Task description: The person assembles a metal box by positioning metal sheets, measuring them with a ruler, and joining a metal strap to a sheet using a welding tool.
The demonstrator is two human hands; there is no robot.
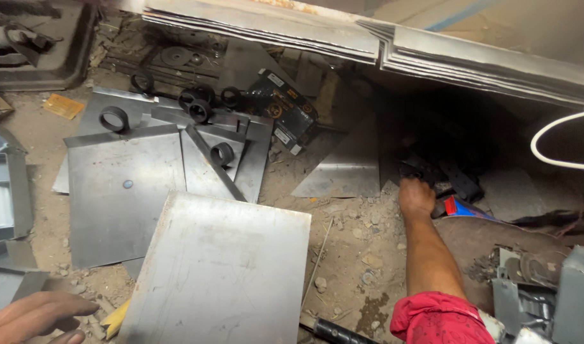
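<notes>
— Two hands show, well apart. Where is the right one?

— The right hand (416, 196) is stretched out on a bare forearm with a red sleeve (440, 320) pushed up at the elbow. It reaches into the dark space under a stack of long grey sheet-metal strips (432, 51), and its knuckles face up.

— What has it got?

— It lies against a heap of black flat metal brackets (454, 178) in the shadow. The fingers curl down out of sight, so I cannot tell whether they have closed on a piece. Just beside the hand is a small red and blue packet (461, 207).

— And the left?

— The left hand (34, 315) sits low at the near corner, fingers spread and loosely flat, holding nothing. It rests on the dirt floor (362, 248), near the edge of a large pale rectangular steel sheet (222, 267).

— What lies beyond that sheet?

— Several darker grey steel plates (123, 185) overlap on the floor, with black rubber rings (113, 118) scattered on them. Past these is a black cardboard box with yellow markings (282, 108), tilted on its side. A white cable (553, 143) loops in from the right edge.
</notes>
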